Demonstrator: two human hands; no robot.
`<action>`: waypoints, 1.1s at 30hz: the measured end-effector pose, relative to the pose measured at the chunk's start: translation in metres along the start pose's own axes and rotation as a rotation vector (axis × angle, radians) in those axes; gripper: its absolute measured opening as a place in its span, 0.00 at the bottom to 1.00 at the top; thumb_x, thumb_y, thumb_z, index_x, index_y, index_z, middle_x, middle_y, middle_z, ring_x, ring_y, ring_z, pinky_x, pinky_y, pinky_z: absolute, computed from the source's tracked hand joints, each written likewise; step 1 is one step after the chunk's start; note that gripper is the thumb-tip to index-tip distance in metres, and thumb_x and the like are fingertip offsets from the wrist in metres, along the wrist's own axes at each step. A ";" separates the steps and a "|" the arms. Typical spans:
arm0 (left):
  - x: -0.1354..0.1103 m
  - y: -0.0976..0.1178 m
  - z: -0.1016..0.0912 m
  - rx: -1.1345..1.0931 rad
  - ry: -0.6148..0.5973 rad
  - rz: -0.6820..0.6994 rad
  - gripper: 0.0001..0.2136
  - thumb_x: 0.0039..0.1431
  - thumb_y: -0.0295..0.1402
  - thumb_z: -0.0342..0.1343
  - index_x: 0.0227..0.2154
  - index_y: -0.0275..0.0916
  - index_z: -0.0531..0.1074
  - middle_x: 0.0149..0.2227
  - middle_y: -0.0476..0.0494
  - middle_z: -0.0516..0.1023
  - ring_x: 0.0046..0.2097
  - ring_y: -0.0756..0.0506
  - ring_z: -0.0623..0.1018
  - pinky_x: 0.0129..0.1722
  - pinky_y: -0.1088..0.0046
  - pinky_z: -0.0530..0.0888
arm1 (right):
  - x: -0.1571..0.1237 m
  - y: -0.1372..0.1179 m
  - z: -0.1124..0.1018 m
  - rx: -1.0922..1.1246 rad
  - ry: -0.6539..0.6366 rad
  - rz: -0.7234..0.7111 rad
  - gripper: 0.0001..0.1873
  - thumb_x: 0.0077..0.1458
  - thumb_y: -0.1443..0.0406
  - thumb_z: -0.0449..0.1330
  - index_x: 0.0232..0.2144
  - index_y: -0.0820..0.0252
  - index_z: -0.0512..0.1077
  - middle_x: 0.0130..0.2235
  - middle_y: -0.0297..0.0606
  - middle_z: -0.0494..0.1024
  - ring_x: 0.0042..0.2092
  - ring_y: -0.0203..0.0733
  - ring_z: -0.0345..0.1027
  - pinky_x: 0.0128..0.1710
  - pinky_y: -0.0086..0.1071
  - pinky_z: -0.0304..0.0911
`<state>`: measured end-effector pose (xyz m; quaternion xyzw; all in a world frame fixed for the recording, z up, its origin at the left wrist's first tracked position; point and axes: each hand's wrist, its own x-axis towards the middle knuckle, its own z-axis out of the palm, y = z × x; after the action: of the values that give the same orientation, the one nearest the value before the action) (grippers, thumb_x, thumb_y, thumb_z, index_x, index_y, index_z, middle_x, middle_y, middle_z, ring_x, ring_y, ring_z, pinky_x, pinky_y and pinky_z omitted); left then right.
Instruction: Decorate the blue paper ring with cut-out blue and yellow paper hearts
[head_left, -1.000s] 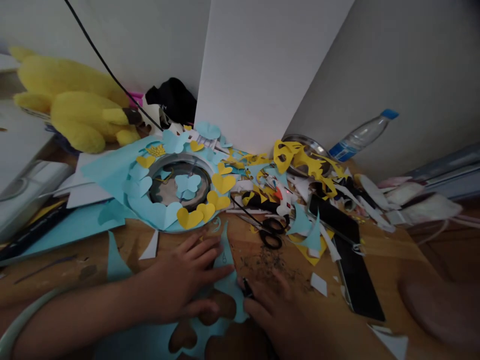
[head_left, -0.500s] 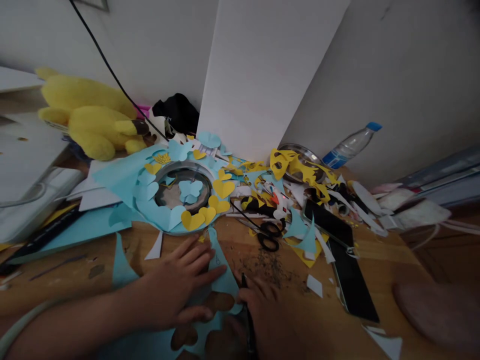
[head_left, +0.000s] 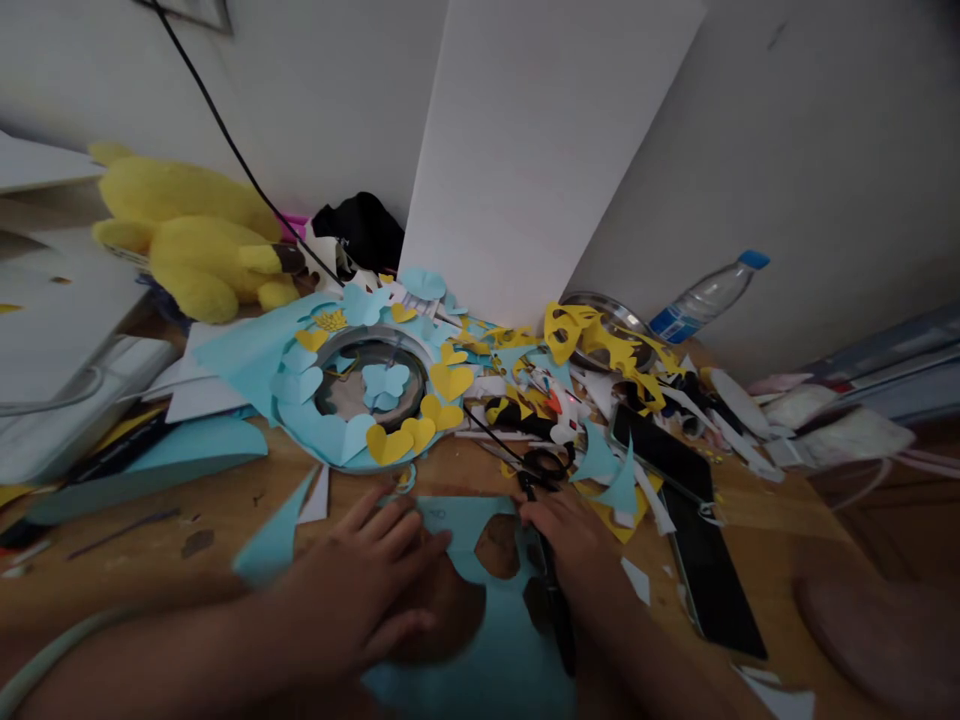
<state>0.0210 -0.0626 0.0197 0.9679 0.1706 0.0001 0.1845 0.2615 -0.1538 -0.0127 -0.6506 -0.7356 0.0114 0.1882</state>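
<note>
My left hand (head_left: 360, 580) lies flat, fingers spread, on a light blue paper sheet (head_left: 480, 640) with heart-shaped holes cut out of it. My right hand (head_left: 570, 540) is closed around a thin black pen-like tool (head_left: 551, 590) and rests on the right edge of the same sheet. Beyond the hands sits a round ring (head_left: 367, 385) covered with blue and yellow paper hearts. Black scissors (head_left: 544, 465) lie just past my right fingertips.
Yellow and blue paper scraps (head_left: 600, 345) litter the wooden table (head_left: 150, 540). A black phone (head_left: 660, 450) and a dark slab lie at right, a water bottle (head_left: 701, 295) behind them. A yellow plush toy (head_left: 187, 235) sits far left. A white board (head_left: 540, 150) leans on the wall.
The blue sheet has been turned and shifted so more of it lies between the hands. My right hand moved up and right toward the scissors. The view tilted slightly.
</note>
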 end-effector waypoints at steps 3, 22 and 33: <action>-0.004 0.003 0.003 0.002 0.012 0.013 0.24 0.58 0.45 0.47 0.55 0.41 0.60 0.42 0.40 0.71 0.50 0.36 0.67 0.55 0.48 0.55 | 0.012 -0.003 -0.011 0.006 -0.057 0.018 0.11 0.54 0.75 0.48 0.29 0.58 0.66 0.33 0.37 0.73 0.38 0.44 0.64 0.38 0.37 0.56; 0.011 -0.022 0.000 -0.032 -0.074 0.217 0.25 0.57 0.51 0.44 0.52 0.42 0.63 0.42 0.44 0.72 0.45 0.40 0.69 0.51 0.58 0.60 | 0.057 -0.039 0.013 0.648 -0.124 0.440 0.13 0.46 0.63 0.55 0.17 0.56 0.55 0.17 0.25 0.57 0.19 0.32 0.53 0.18 0.26 0.49; 0.014 -0.031 -0.006 -0.120 -0.185 0.154 0.25 0.56 0.49 0.47 0.55 0.50 0.58 0.48 0.48 0.71 0.50 0.41 0.69 0.51 0.62 0.61 | 0.061 -0.033 0.015 0.665 -0.101 0.399 0.13 0.43 0.66 0.55 0.15 0.57 0.53 0.15 0.23 0.54 0.18 0.30 0.50 0.16 0.23 0.47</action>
<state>0.0234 -0.0289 0.0138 0.9613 0.0780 -0.0649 0.2563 0.2207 -0.0963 -0.0018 -0.6831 -0.5591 0.3174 0.3465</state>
